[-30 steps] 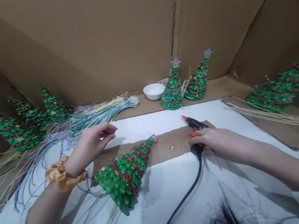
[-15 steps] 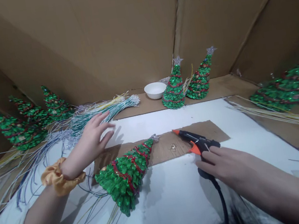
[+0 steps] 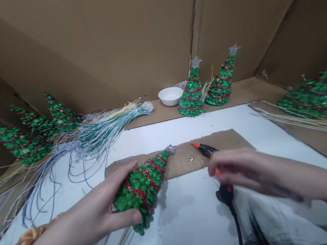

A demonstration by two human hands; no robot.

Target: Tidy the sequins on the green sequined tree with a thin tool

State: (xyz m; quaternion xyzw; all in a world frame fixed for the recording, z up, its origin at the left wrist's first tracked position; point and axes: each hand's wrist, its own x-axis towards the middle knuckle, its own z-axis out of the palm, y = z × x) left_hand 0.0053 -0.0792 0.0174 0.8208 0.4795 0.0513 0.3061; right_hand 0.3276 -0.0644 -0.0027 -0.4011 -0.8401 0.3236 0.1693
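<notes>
The left hand (image 3: 110, 208) is clasped around the wide base of a glittery green cone-shaped tree wound with red garland (image 3: 154, 173), which lies tipped over partly on a flat brown cardboard strip (image 3: 227, 140) on the white counter (image 3: 186, 213). Well apart from it, the blurred right hand (image 3: 237, 166) covers the handle of a black-and-orange glue gun (image 3: 207, 150); whether it grips, I cannot tell.

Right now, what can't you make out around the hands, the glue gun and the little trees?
All in the head view:
- Glue gun: its middle is hidden behind the right hand.
- The right hand's grip: blurred, so I can't tell whether it holds the gun.
- Lying tree: part of its wide end is covered by the left hand.
- Far-right tree: tip cut off by the right edge.
</notes>
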